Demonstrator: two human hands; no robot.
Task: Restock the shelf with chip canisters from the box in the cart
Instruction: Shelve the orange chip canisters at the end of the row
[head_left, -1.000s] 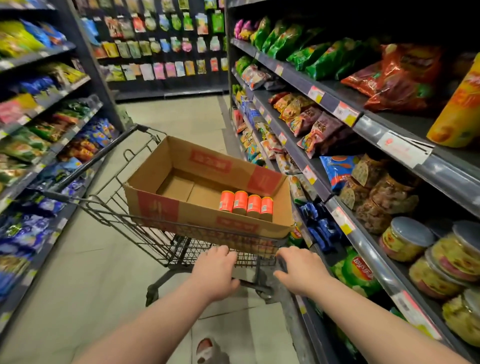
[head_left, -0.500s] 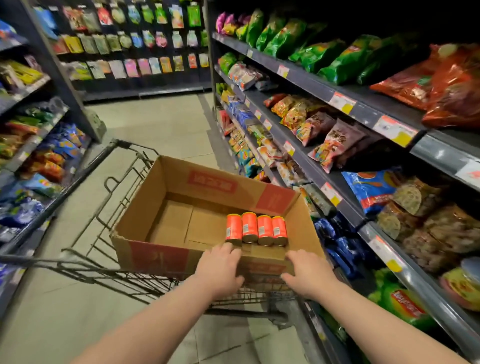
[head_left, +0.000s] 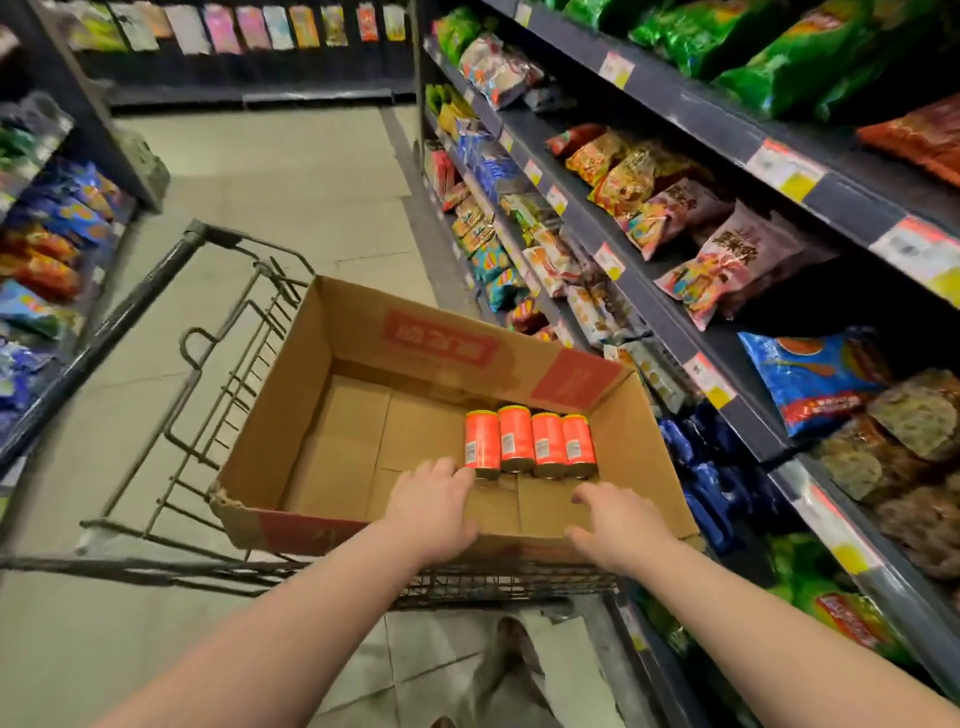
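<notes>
We record four orange canisters (head_left: 530, 441) side by side in the cardboard box (head_left: 296, 405), centre frame, in the cart (head_left: 130, 303); open box floor lies leftward. Left hand (head_left: 434, 499) and right hand (head_left: 618, 519) cross its near edge, grips released.

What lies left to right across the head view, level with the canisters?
From the left: snack bags on the left shelf → cart's wire side → cardboard box's left wall → four orange chip canisters → dark blue packets on the right shelf.
</notes>
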